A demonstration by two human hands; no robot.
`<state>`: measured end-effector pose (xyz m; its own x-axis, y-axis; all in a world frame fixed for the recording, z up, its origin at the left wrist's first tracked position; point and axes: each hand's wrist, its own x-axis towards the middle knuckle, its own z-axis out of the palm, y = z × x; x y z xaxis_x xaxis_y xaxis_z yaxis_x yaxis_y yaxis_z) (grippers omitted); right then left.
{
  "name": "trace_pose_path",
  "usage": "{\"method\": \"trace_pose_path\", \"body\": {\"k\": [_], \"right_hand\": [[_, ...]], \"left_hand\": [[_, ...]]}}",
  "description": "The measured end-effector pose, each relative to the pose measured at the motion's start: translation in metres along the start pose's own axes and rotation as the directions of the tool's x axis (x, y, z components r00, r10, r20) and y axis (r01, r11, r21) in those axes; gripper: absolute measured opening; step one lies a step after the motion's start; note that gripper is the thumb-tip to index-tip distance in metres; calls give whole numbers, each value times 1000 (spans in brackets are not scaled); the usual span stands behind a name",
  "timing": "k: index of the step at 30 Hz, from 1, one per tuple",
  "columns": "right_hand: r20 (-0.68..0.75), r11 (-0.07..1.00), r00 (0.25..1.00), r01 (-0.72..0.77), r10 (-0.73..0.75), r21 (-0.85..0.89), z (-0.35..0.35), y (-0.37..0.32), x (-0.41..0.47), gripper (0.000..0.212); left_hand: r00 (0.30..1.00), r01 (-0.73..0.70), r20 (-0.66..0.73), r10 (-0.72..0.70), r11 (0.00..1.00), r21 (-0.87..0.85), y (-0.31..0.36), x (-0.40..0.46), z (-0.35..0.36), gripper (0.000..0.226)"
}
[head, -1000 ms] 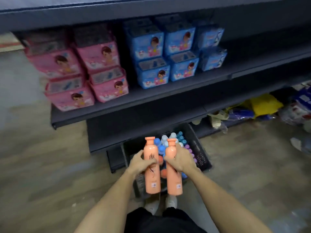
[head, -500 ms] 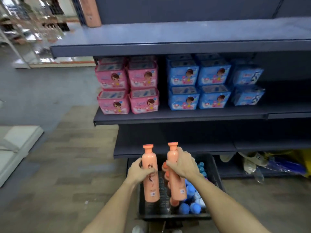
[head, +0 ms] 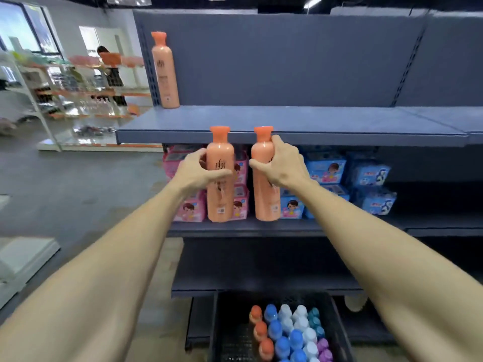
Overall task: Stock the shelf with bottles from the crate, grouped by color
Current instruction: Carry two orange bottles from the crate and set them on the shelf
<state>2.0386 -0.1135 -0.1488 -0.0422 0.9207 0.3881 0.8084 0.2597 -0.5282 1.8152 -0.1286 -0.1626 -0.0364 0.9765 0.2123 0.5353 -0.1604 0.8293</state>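
I hold two upright orange bottles in front of the shelving. My left hand [head: 194, 171] grips the left orange bottle [head: 220, 194] around its middle. My right hand [head: 281, 165] grips the right orange bottle [head: 264, 202] near its shoulder. Both caps reach the front edge of the top shelf [head: 287, 121]. A third orange bottle [head: 165, 71] stands at that shelf's far left end. Below, the black crate [head: 224, 333] on the floor holds several bottles with orange, blue, white, teal and purple caps.
The middle shelf [head: 261, 228] carries pink boxes [head: 188, 209] on the left and blue boxes [head: 371, 178] on the right. The top shelf is bare to the right of the standing bottle. A person stands at far racks [head: 78, 95] on the left.
Both hands have risen with their orange bottles from above the crate to the level of the top shelf's edge. My view has tilted up, bringing the top shelf and its bottle into sight.
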Motion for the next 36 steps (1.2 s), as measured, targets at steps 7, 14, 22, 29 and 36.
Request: {"method": "trace_pose_path", "body": {"k": [7,14,22,29,36], "right_hand": [[-193,991,976,120,-105,67,-70,-69,72,52],[-218,982,964,174,-156,70,-95,-110,108,58],[-182,983,976,145,-123,112,-60,-138,141,62],[-187,983,979,112,-84,145,3,-182,199,61],[-203,997,978,56,-43,59,59,-222,253,58]], "left_hand": [[979,-181,-94,180,983,0,86,47,-72,73],[965,-174,-201,170,985,-4,108,80,-111,72],[955,-145,-240,172,981,126,89,121,-148,72],[975,-99,-179,132,978,181,38,198,-217,71],[979,-146,-115,170,971,191,7,269,-246,65]]}}
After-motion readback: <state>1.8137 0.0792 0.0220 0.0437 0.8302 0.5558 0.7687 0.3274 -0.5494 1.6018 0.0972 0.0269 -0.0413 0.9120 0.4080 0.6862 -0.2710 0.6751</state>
